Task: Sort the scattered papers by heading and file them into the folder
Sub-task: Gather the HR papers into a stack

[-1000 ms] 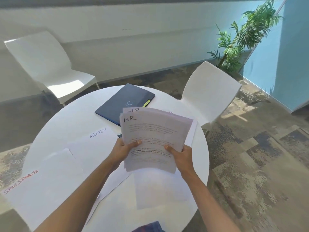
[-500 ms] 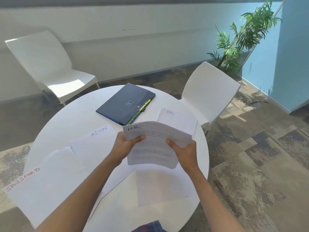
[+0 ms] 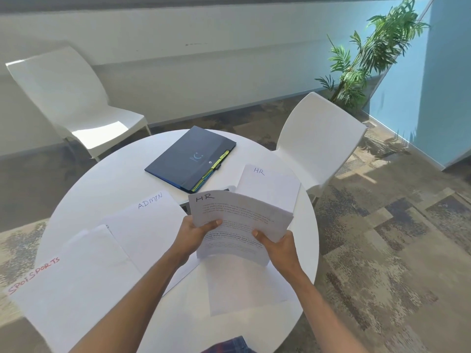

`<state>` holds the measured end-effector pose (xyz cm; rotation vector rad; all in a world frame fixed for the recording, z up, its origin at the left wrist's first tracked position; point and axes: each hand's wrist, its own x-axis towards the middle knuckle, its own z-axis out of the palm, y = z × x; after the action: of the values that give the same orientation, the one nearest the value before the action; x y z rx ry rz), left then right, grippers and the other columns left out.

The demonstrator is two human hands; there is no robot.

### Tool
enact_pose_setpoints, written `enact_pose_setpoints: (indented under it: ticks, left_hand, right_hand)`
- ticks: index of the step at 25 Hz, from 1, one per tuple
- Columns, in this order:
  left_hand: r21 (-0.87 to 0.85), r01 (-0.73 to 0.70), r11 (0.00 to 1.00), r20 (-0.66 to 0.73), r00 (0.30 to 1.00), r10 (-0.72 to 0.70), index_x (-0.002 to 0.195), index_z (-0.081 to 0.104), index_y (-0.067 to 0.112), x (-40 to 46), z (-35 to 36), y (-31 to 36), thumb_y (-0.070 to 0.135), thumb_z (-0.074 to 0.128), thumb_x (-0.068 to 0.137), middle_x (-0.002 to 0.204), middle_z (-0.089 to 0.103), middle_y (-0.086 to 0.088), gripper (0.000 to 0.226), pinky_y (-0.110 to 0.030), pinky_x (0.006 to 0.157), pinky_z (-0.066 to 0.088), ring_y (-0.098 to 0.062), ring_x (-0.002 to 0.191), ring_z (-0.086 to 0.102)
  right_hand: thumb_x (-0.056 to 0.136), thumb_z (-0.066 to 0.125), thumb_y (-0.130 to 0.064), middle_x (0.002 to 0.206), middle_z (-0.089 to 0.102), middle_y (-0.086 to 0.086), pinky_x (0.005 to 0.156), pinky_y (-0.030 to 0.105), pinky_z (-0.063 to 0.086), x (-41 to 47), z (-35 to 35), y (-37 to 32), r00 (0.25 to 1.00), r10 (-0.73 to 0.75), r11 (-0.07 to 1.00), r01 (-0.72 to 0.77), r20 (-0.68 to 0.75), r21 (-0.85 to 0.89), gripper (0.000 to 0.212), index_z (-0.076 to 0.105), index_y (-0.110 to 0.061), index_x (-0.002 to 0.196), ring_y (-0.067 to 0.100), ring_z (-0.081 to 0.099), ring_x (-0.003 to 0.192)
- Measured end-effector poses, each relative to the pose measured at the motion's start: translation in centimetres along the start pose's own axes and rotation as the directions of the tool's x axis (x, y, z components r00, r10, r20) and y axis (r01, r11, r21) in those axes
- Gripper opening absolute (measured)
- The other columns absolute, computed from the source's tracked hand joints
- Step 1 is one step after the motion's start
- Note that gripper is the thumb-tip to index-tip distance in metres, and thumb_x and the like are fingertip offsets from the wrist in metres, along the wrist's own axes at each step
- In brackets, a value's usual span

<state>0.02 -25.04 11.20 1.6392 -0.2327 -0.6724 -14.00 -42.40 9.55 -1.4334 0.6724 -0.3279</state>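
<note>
My left hand (image 3: pixel 195 233) and my right hand (image 3: pixel 276 247) both grip a small stack of printed sheets headed HR (image 3: pixel 242 220), held above the round white table (image 3: pixel 114 179). Another HR sheet (image 3: pixel 270 187) lies on the table just beyond the stack. An ADMIN sheet (image 3: pixel 147 222) lies to the left, and a sheet headed SPOTSPORTS (image 3: pixel 66 289) overhangs the table's near left edge. One more white sheet (image 3: pixel 244 289) lies under my hands. The closed dark blue folder (image 3: pixel 191 159), with coloured tabs along its right edge, lies at the far side.
A white chair (image 3: pixel 318 138) stands at the table's far right and a second white chair (image 3: pixel 68 98) at the far left by the wall. A potted plant (image 3: pixel 369 54) is in the right corner. Patterned carpet surrounds the table.
I lowered and tilted the held HR stack toward me, uncovering the folder's tabs. One HR sheet that was behind the stack now lies on the table.
</note>
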Motion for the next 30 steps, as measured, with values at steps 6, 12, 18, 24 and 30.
enact_pose_setpoints:
  ticks: [6,12,18,24,30]
  left_hand:
    - [0.008,0.041,0.999,0.028,0.999,-0.041,0.105,0.073,0.007,0.8,-0.4,0.8,0.017,0.071,0.089,0.098,0.077,-0.007,0.020,-0.053,0.085,0.058,-0.030,0.086,0.074]
    - [-0.129,0.225,0.966,0.203,0.959,-0.196,0.113,0.068,0.004,0.6,-1.5,1.7,0.019,0.063,0.094,0.105,0.074,-0.019,0.024,-0.044,0.075,0.061,-0.036,0.089,0.073]
    - [-0.105,0.240,0.965,0.113,0.967,-0.228,0.110,0.070,0.003,1.0,-1.4,0.8,0.012,0.063,0.094,0.103,0.074,-0.020,0.019,-0.044,0.072,0.061,-0.032,0.082,0.074]
    - [-0.151,0.264,0.952,0.040,0.964,-0.261,0.107,0.069,0.008,3.0,-2.2,2.0,0.009,0.064,0.092,0.098,0.076,-0.014,0.015,-0.038,0.063,0.060,-0.030,0.079,0.075]
    - [-0.086,0.224,0.971,0.151,0.966,-0.210,0.115,0.065,0.015,4.5,-1.4,1.2,-0.008,0.059,0.089,0.110,0.075,-0.004,0.036,-0.038,0.078,0.059,-0.028,0.095,0.073]
  right_hand:
    - [0.088,0.074,-0.018,0.090,0.079,0.003,0.073,0.034,0.062,0.7,-0.3,-0.6,1.000,0.010,1.000,-0.009,-0.028,0.010,0.011,0.076,-0.010,0.095,0.024,0.075,0.087]
    - [0.086,0.077,-0.016,0.092,0.078,0.008,0.077,0.039,0.061,2.7,-0.5,-2.0,0.988,0.113,0.985,-0.096,-0.109,0.146,0.012,0.076,-0.008,0.094,0.026,0.076,0.086]
    - [0.088,0.074,-0.015,0.103,0.077,0.012,0.081,0.041,0.061,3.1,-0.1,-2.0,0.958,0.282,0.935,-0.287,0.055,0.209,0.020,0.073,-0.006,0.106,0.028,0.074,0.094]
    - [0.089,0.072,-0.014,0.102,0.077,0.010,0.088,0.046,0.059,3.7,0.3,-0.7,0.959,0.268,0.960,-0.274,0.090,0.063,0.018,0.074,-0.006,0.106,0.029,0.074,0.093]
    - [0.089,0.072,-0.012,0.098,0.078,0.008,0.079,0.039,0.061,6.4,0.0,-0.9,0.967,0.253,0.964,-0.250,-0.028,0.091,0.013,0.075,-0.007,0.100,0.025,0.075,0.088]
